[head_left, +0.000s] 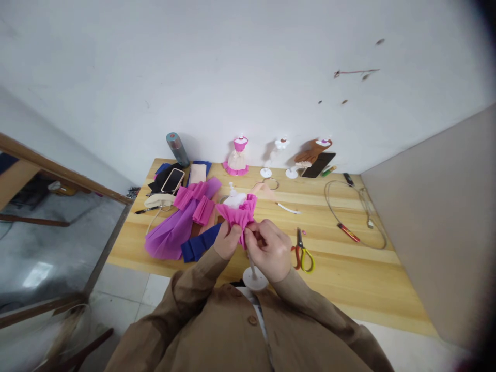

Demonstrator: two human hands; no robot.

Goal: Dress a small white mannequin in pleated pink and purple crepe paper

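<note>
A small white dress-form mannequin (234, 200) leans near the table's front edge on a round white base (254, 279). Bright pink crepe paper (237, 216) wraps its body in gathered folds. My left hand (228, 240) pinches the paper from the left at the waist. From the right, my right hand (271, 249) closes its thumb and fingers on the same gathered pink paper. The fingertips of both hands nearly meet there, and the exact pinch is partly hidden. Scissors (304, 253) with red and yellow handles lie just right of my right hand.
Purple paper (170, 232), folded pink strips (203, 211) and dark blue paper (199, 244) lie left. Behind stand a pink-dressed form (237, 155), a white form (277, 152) and a brown-dressed one (315, 151). A phone (173, 181), bottle (177, 149) and looped cable (327, 199) surround them.
</note>
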